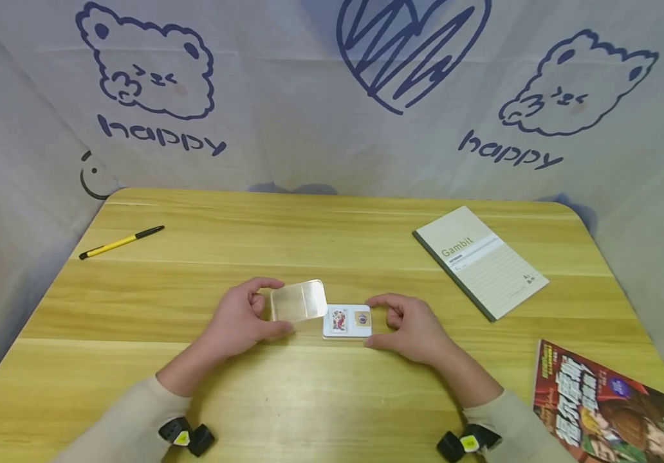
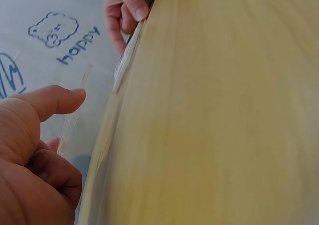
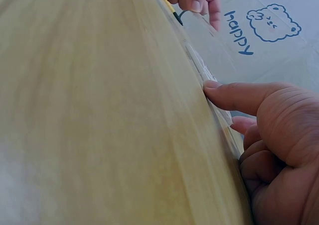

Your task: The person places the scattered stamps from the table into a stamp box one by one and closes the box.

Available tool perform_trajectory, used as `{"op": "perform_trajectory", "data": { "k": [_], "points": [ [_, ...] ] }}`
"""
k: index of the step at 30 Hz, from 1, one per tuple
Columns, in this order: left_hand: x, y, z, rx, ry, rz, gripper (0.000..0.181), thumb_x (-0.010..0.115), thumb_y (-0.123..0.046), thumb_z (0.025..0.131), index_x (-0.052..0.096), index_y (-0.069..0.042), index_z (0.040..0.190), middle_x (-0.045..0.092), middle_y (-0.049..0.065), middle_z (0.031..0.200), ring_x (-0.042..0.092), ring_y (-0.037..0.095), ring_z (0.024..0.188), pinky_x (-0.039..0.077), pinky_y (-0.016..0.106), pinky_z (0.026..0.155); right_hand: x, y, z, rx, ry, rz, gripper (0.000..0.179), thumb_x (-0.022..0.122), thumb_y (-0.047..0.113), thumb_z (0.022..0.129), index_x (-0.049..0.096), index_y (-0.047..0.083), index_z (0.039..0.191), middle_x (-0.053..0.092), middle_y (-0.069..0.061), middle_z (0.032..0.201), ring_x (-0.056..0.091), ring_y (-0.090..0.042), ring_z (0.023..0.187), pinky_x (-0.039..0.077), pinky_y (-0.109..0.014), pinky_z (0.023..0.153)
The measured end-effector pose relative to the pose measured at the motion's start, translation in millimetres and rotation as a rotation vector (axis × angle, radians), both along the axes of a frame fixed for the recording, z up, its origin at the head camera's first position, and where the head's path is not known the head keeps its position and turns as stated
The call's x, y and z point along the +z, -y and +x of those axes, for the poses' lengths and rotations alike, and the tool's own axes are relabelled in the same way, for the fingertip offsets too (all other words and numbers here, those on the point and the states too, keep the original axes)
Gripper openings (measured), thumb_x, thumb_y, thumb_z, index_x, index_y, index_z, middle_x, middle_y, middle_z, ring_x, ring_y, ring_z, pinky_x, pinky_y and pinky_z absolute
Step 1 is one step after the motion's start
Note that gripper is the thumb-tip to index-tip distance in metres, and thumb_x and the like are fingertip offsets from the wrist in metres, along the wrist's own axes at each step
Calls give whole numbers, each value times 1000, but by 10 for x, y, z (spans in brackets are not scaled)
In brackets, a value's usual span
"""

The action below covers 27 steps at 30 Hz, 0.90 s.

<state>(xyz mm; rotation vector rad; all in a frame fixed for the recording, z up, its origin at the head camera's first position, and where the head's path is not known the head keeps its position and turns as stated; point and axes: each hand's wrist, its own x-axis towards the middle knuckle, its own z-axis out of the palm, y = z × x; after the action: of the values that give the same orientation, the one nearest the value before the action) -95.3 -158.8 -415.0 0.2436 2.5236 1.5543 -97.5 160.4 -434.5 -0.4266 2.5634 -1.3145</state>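
Near the middle of the head view, my left hand [image 1: 238, 325] pinches a clear plastic lid [image 1: 299, 302] by opposite edges, held tilted above the worktop [image 1: 262, 244]. Just right of it, at centre, lies a small white box [image 1: 351, 332] with two little pictures in it; the thumb and forefinger fingers of my right hand [image 1: 415, 329] hold its right end. A yellow pen [image 1: 120, 243] lies centre left, a notebook [image 1: 479, 263] right of centre.

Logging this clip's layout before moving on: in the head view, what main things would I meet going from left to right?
Yellow-and-black pen, left grip, clear plastic cover, small white case, right grip, Gambit notebook, magazine.
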Motion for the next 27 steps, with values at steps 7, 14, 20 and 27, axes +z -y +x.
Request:
{"op": "perform_trajectory", "data": {
  "k": [7, 14, 20, 27],
  "points": [
    [-5, -222, -25, -56, -15, 35, 64, 93, -11, 68, 62, -3, 124, 30, -5, 61, 28, 11, 54, 40, 30, 66, 14, 5, 2, 0, -10, 8, 53, 93, 20, 70, 70, 15, 117, 32, 8, 58, 30, -7, 54, 40, -32, 69],
    [-18, -387, -34, -88, -33, 53, 63, 93, -7, 66, 63, -3, 122, 32, -5, 62, 30, 11, 56, 38, 29, 63, 17, 1, -2, 3, -11, 2, 52, 93, 19, 70, 70, 15, 116, 32, 8, 58, 30, -7, 54, 40, -31, 68],
    [-41, -483, -31, -108, -30, 52, 64, 93, -6, 65, 63, -2, 122, 34, -4, 61, 32, 11, 56, 37, 27, 59, 11, -2, -4, 15, -30, -8, 50, 93, 19, 70, 71, 13, 115, 33, 9, 59, 30, -7, 54, 40, -31, 67],
    [-58, -580, -33, -139, -20, 29, 64, 93, -7, 67, 63, -4, 123, 36, -4, 61, 33, 11, 54, 33, 26, 55, -2, -4, -7, 5, -10, -18, 53, 93, 19, 70, 70, 11, 116, 35, 8, 59, 32, -7, 54, 40, -30, 66]
  ]
}}
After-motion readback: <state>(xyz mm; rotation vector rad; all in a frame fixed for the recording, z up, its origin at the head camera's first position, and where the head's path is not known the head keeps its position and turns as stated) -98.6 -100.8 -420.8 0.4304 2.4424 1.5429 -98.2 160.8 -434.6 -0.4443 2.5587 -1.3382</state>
